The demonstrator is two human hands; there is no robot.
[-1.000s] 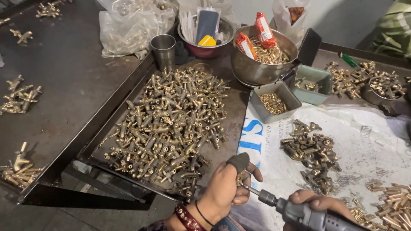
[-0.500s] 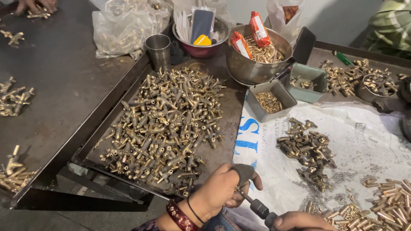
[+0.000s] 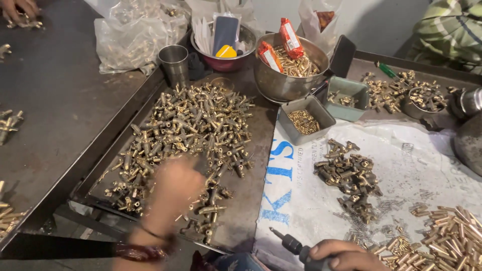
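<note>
Head view: blurred left hand, grip unreadable, sweeps the brass fittings pile at ten o'clock and could scatter pieces, while the right hand clamps the power screwdriver.

Left hand: blurred; wrist carries dark red bangles and a thin dark band. Right hand: bare, no rings visible.

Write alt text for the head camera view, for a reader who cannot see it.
A blurred left hand reaches over a pile of brass fittings in a dark metal tray, while the right hand grips a power screwdriver at the bottom edge. A printed white sack to the right holds more brass parts.
</note>
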